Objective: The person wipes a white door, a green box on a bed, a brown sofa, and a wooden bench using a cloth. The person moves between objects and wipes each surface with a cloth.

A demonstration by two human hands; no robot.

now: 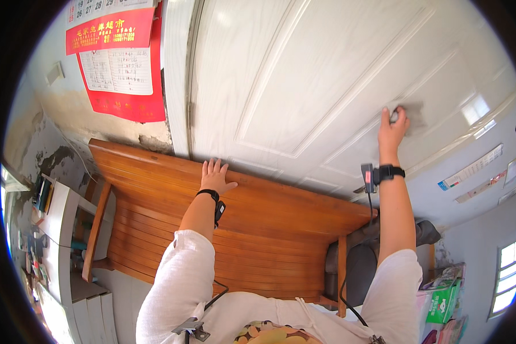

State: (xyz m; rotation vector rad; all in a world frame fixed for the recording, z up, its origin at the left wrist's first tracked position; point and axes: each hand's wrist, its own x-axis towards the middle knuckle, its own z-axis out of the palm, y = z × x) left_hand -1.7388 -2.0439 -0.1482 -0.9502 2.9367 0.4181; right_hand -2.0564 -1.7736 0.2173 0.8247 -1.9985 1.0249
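Observation:
My left hand [215, 175] lies palm down, fingers spread, on the top of the backrest of a wooden slatted bench [262, 206]. Higher up on the right, my right hand [392, 129] is raised to a white panelled door [309, 81], thumb and fingers curled towards each other. A small dark spot shows between those fingertips, and a blurred grey patch [415, 115] lies beside them on the door; I cannot tell whether it is a cloth or a shadow. Both wrists wear black straps carrying small devices.
A red wall calendar [127, 101] hangs left of the door frame [178, 86]. White shelving [62, 210] stands at the left. Past the bench's right armrest [342, 275] is a dark padded seat [361, 266]. A green package [443, 303] sits at lower right. Cables run along my arms.

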